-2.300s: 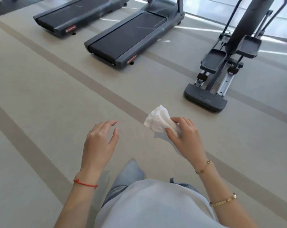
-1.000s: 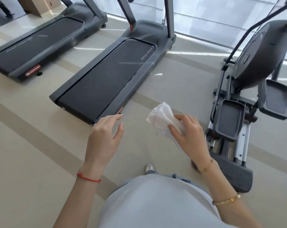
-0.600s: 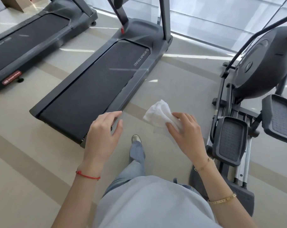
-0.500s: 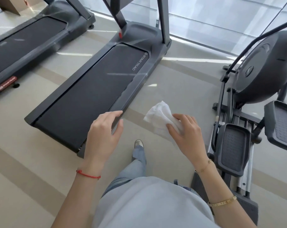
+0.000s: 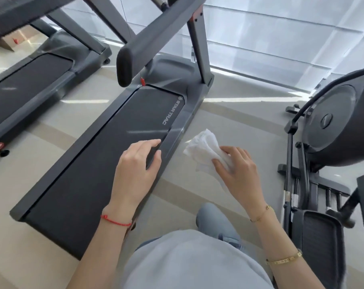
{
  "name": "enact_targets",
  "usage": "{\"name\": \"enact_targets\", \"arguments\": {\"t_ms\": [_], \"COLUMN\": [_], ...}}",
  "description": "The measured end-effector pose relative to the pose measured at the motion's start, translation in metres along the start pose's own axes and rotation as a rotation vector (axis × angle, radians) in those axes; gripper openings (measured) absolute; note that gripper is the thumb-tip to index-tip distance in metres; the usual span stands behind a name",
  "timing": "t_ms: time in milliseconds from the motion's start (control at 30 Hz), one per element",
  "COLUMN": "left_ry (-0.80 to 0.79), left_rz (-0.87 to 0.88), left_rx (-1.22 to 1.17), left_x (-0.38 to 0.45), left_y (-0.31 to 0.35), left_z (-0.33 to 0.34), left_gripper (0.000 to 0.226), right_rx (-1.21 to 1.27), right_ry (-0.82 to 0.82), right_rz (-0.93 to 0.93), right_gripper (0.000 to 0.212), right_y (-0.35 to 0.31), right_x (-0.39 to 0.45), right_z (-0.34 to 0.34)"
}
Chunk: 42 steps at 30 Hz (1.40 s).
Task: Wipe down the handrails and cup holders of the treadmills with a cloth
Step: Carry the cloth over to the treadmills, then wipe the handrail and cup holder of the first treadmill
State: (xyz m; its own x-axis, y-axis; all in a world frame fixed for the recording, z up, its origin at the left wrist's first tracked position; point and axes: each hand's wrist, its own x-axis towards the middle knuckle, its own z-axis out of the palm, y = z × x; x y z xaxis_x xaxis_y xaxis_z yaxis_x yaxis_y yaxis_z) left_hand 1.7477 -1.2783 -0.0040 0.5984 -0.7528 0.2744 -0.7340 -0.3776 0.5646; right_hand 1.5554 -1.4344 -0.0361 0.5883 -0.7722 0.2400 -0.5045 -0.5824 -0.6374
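White cloth (image 5: 206, 150) is bunched, pinched between the right hand's (image 5: 237, 170) fingers and thumb, over bare floor. Left hand (image 5: 135, 170) is empty, fingers loosely curled over the treadmill (image 5: 106, 155) deck. Change: person has walked up; handrail (image 5: 152, 38) now at 12 o'clock, near reach. Wiping not started; cup holders out of view.

The treadmill (image 5: 122, 155) console and handrail (image 5: 156, 38) tops run off the upper edge; the elliptical (image 5: 333, 130) is cut off at right.
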Motion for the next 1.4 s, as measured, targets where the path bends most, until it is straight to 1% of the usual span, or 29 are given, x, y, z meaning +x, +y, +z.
{"name": "enact_targets", "arguments": {"t_ms": [167,400,567,733,867,967,1067,1133,1233,1300,1400], "left_ry": [0.042,0.252,0.414,0.528,0.573,0.566,0.539,0.525,0.535,0.543,0.560], "left_rz": [-0.055,-0.228,-0.356,-0.457,-0.555,-0.619,-0.658,-0.669,-0.674,-0.671,-0.672], "left_rx": [0.003,0.066,0.158,0.222,0.252,0.237,0.208,0.181,0.126,0.100,0.062], "left_x": [0.082,0.192,0.245,0.279,0.296,0.305,0.310,0.312,0.313,0.314,0.315], "left_y": [-0.007,0.002,0.001,-0.016,-0.038,-0.053,-0.064,-0.068,-0.074,-0.077,-0.080], "left_z": [0.034,0.065,0.063,0.054,0.046,0.044,0.046,0.049,0.051,0.052,0.054], "left_gripper": [0.027,0.027,0.027,0.031,0.035,0.035,0.034,0.034,0.033,0.033,0.032], "right_rx": [0.030,0.082,0.117,0.109,0.085,-0.004,-0.033,-0.049,-0.185,-0.250,-0.179], "right_ry": [-0.017,-0.111,-0.138,-0.178,-0.223,-0.333,-0.475,-0.515,-0.504,-0.496,-0.446], "right_rz": [-0.051,-0.334,-0.585,-0.802,-0.959,-1.090,-1.141,-1.163,-1.273,-1.308,-1.348], "right_gripper": [0.028,0.028,0.029,0.030,0.029,0.032,0.046,0.055,0.055,0.055,0.046], "right_y": [0.029,0.048,0.031,-0.007,-0.047,-0.073,-0.086,-0.093,-0.105,-0.114,-0.118], "right_x": [0.096,0.275,0.388,0.469,0.507,0.514,0.516,0.519,0.517,0.514,0.519], "right_z": [0.014,0.030,0.048,0.080,0.114,0.138,0.148,0.149,0.159,0.168,0.179]}}
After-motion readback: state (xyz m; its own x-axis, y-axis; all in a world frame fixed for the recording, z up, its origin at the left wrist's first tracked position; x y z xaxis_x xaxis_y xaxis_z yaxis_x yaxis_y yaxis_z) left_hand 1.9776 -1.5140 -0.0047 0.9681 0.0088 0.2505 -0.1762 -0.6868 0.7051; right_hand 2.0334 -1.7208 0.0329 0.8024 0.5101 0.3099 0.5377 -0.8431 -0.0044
